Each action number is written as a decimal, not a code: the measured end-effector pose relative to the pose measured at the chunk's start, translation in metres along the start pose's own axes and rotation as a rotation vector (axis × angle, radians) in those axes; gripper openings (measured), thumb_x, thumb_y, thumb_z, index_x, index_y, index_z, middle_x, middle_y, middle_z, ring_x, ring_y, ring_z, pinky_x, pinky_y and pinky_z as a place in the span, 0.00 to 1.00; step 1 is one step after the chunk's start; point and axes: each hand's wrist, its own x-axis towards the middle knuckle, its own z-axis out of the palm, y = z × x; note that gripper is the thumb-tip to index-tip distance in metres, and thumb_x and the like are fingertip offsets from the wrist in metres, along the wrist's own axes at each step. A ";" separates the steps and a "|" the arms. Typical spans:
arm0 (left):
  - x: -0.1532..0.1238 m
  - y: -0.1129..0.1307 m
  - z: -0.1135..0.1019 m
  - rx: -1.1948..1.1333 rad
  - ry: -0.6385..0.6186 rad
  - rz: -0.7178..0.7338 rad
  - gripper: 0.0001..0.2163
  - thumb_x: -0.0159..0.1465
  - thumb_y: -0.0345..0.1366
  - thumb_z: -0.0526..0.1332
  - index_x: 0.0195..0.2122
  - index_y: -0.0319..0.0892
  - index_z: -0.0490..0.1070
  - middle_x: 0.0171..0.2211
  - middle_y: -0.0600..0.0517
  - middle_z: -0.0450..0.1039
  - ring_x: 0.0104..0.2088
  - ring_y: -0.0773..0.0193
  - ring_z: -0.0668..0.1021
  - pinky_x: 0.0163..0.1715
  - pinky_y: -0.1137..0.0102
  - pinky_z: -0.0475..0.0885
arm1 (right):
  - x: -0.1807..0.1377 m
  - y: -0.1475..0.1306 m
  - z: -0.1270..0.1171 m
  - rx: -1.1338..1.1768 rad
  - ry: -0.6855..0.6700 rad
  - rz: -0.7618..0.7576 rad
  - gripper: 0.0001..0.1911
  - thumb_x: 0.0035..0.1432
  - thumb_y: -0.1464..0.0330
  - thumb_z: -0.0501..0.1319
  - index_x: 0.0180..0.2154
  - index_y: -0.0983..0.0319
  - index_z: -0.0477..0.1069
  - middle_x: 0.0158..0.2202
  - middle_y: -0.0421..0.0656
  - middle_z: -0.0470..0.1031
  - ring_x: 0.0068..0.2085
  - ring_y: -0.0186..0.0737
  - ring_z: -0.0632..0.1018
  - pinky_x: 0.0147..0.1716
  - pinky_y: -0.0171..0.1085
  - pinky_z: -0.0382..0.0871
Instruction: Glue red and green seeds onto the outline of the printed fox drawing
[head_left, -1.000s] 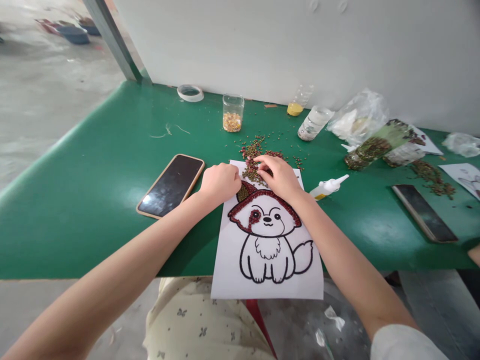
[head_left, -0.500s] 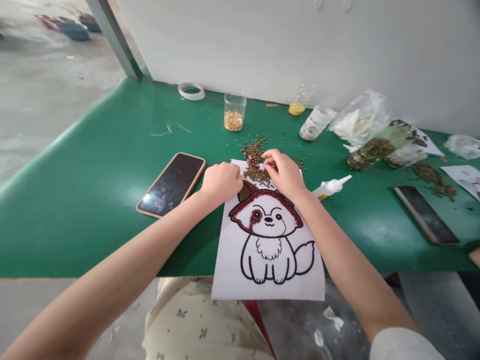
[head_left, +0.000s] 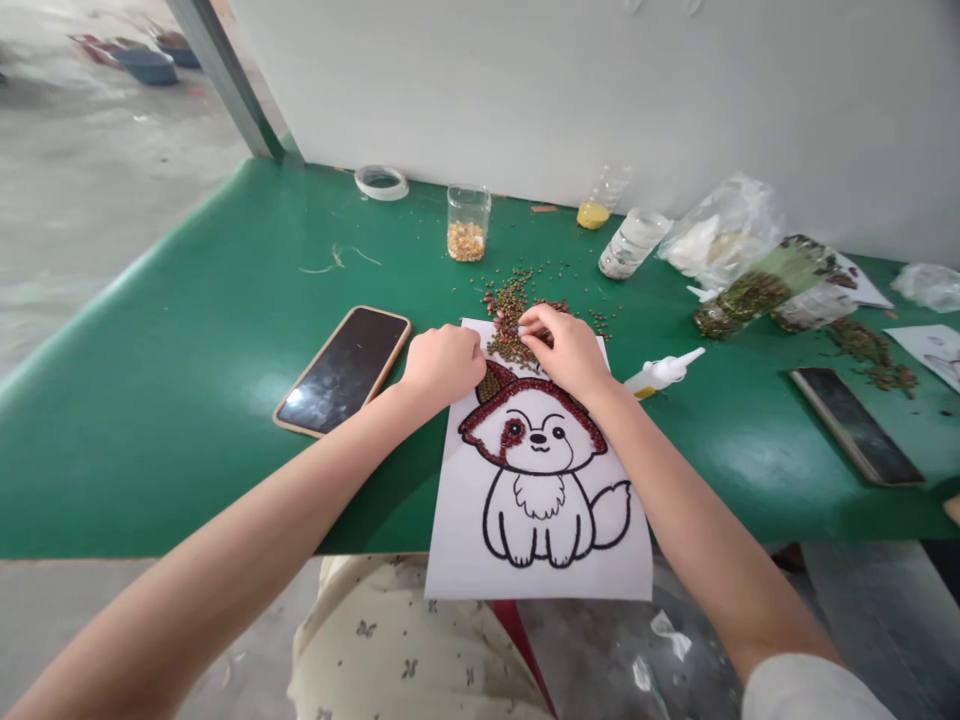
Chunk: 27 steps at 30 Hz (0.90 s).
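Note:
A sheet of white paper (head_left: 465, 530) with a printed puppy drawing lies before me, its lower end jutting past the table edge. Dark red beans line the head and one eye patch; green ones fill part of an ear. My left hand (head_left: 448, 365) rests in a fist at the sheet's upper left, whatever is inside hidden. At the top of the sheet, my right hand (head_left: 559, 345) has thumb and fingers pinched together over a pile of green and red beans (head_left: 510, 300). Anything between those fingertips is too small to make out.
On the green table, a phone (head_left: 345, 370) lies left and another phone (head_left: 855, 425) right. A glue bottle (head_left: 664, 373) is beside my right wrist. Behind stand a cup of corn kernels (head_left: 466, 240), a tape roll (head_left: 381, 183), plastic bottles (head_left: 634, 243) and a plastic bag (head_left: 724, 230).
My right hand has shifted slightly left over the bean pile, with its fingers still pinched. My left hand stays in place. The view has moved very slightly.

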 end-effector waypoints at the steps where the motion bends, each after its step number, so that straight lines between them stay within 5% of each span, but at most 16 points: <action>1: 0.000 0.000 0.000 0.001 0.001 0.002 0.17 0.59 0.34 0.47 0.34 0.41 0.77 0.35 0.44 0.78 0.36 0.54 0.78 0.32 0.66 0.68 | 0.000 0.001 0.000 0.005 -0.001 -0.003 0.08 0.56 0.75 0.58 0.38 0.59 0.69 0.35 0.43 0.79 0.38 0.42 0.78 0.38 0.39 0.69; 27: 0.001 0.001 0.001 0.021 0.011 0.002 0.17 0.59 0.34 0.47 0.34 0.41 0.77 0.35 0.43 0.78 0.38 0.52 0.79 0.33 0.66 0.68 | 0.000 -0.012 0.001 -0.297 -0.009 -0.081 0.09 0.56 0.77 0.55 0.37 0.60 0.68 0.31 0.44 0.76 0.35 0.45 0.73 0.35 0.39 0.62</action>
